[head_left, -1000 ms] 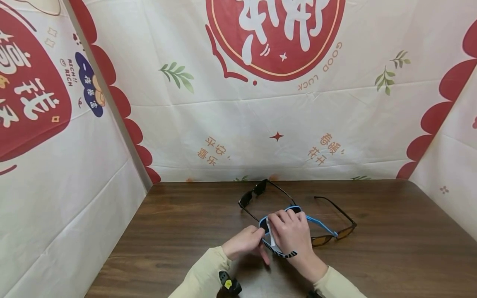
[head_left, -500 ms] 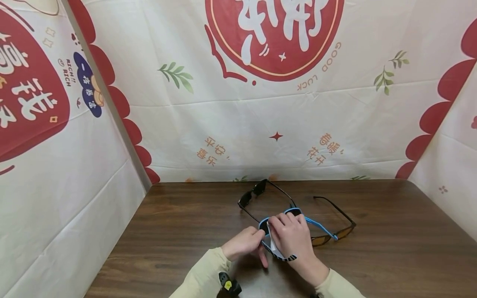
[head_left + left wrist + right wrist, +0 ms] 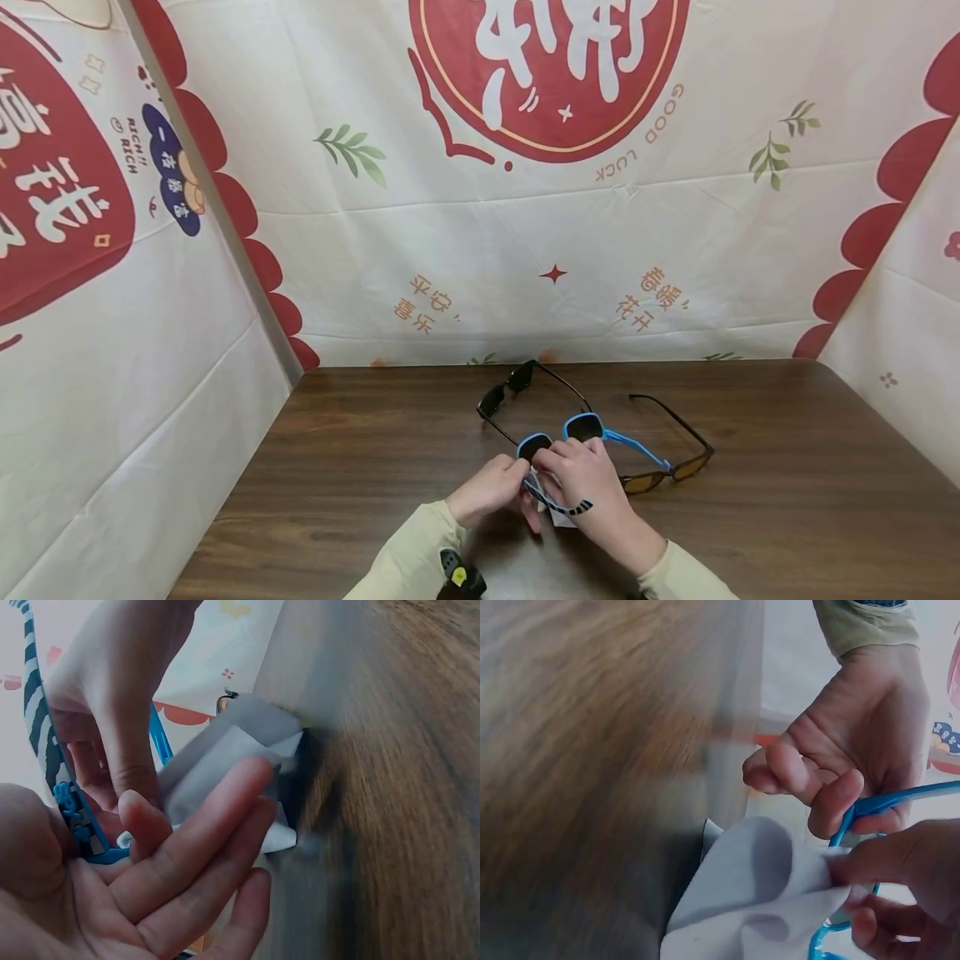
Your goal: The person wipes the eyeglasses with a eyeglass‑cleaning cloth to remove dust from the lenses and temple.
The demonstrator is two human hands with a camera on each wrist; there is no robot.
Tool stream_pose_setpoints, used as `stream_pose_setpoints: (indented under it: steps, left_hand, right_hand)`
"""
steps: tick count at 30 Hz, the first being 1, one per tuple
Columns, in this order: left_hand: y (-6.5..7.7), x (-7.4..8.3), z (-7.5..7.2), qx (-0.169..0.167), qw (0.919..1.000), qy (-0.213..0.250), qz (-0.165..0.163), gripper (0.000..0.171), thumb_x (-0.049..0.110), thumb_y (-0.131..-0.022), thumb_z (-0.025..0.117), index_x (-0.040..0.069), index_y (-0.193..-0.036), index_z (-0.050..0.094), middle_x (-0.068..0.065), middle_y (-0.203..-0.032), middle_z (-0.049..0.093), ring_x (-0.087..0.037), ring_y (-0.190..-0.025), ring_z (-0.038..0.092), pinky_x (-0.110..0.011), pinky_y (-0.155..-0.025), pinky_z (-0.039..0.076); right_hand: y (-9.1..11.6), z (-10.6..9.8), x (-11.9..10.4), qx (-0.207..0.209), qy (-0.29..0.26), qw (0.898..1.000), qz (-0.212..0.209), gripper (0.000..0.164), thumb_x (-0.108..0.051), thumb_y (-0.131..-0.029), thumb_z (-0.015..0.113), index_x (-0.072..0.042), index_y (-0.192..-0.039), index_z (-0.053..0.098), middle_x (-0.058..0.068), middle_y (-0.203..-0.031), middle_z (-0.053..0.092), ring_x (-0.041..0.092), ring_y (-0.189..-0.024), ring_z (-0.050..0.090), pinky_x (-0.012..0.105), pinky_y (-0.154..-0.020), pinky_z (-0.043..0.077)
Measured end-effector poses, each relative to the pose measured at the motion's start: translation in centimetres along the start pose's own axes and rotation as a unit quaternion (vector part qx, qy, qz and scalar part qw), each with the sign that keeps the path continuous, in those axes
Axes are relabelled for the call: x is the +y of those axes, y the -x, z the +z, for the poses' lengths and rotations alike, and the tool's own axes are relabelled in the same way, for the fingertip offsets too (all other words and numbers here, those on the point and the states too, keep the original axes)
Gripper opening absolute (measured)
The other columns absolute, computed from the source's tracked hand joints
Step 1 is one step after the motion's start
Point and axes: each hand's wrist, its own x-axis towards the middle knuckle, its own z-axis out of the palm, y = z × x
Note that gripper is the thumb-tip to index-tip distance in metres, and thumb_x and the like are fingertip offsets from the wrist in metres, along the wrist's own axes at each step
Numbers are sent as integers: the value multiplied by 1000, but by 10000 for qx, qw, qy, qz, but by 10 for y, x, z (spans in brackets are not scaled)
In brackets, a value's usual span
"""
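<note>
Pinches blue glasses [image 3: 583,427] with left hand [image 3: 489,489] and cloth [image 3: 742,874] with right hand [image 3: 588,483], over tabletop [image 3: 360,442], apart from its far edge.

Soft, even light leaves faint shadow toward the near side of the desk [image 3: 360,467]; both wrist views look dimmer, partly blurred.
</note>
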Motion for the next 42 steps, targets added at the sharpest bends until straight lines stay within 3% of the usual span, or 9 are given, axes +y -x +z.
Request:
stream_pose_setpoints:
  steps: [7, 10, 13, 21, 25, 29, 32, 37, 42]
  left_hand:
    - [3, 2, 2, -89, 9991, -311, -273, 39, 14, -91, 36, 0, -59, 52, -26, -60, 62, -28, -65, 70, -26, -70, 49]
    - [3, 1, 2, -111, 9990, -299, -329, 38, 15, -91, 37, 1, -59, 51, -27, -60, 62, -30, -64, 70, -26, -67, 49]
    - [2, -1, 3, -145, 9988, -257, -379, 39, 16, -92, 36, 2, -59, 51, -26, -59, 62, -32, -64, 69, -28, -65, 50]
    - [1, -1, 2, -177, 9996, 186, -132, 43, 16, -97, 33, 4, -58, 50, -22, -58, 61, -35, -65, 69, -31, -69, 53]
    - [1, 2, -2, -174, 9996, 171, -125, 43, 15, -96, 32, 4, -59, 51, -12, -56, 59, -31, -64, 69, -30, -73, 52]
    - [3, 3, -5, -192, 9995, -56, -224, 42, 15, -94, 36, 4, -57, 49, -17, -56, 61, -32, -65, 70, -27, -71, 49]
    - [4, 3, -5, -288, 9990, -239, -254, 41, 16, -93, 38, 3, -55, 48, -24, -58, 62, -31, -67, 70, -25, -68, 46]
    - [4, 3, -3, -417, 9984, -290, -233, 44, 19, -94, 36, 5, -53, 45, -25, -59, 62, -28, -65, 70, -22, -66, 44]
    - [2, 1, 0, -376, 9992, -94, -121, 47, 19, -96, 34, 5, -53, 44, -22, -56, 62, -26, -60, 69, -24, -72, 47]
  right_hand:
    - [-2, 6, 4, 413, 589, 9974, -103, 6, -7, -77, 68, -11, -74, 63, 1, -69, 59, 20, -60, 50, 37, -61, 37]
    - [-4, 8, 6, 677, 507, 9962, -224, 3, -8, -78, 64, -10, -76, 65, 3, -71, 61, 21, -62, 54, 39, -61, 37]
    - [-7, 7, 6, 795, 210, 9960, -340, 5, -7, -75, 68, -10, -77, 66, 2, -73, 63, 20, -64, 58, 39, -63, 38]
    - [-8, -1, 1, 26, -994, 9949, -189, 21, -4, -71, 81, -16, -82, 67, -9, -76, 61, 3, -64, 51, 28, -61, 38]
    - [-4, -2, 3, -266, -715, 9971, 42, 18, -5, -73, 79, -16, -81, 67, -10, -74, 57, 5, -63, 45, 26, -59, 36]
    - [-2, 2, 2, 102, 80, 9999, -4, 15, -4, -73, 78, -13, -80, 67, -4, -71, 57, 14, -65, 45, 30, -58, 36]
    - [-2, 5, 2, 608, 316, 9976, -115, 9, -3, -75, 72, -8, -80, 66, 1, -71, 59, 20, -66, 46, 33, -57, 38]
    - [-5, 5, 0, 969, 91, 9951, -162, 4, -6, -80, 63, -7, -81, 67, 3, -74, 63, 21, -68, 50, 35, -57, 41]
    - [-9, 1, -3, 698, -504, 9962, -160, 14, -3, -72, 75, -13, -79, 67, -4, -76, 64, 14, -69, 52, 32, -59, 43]
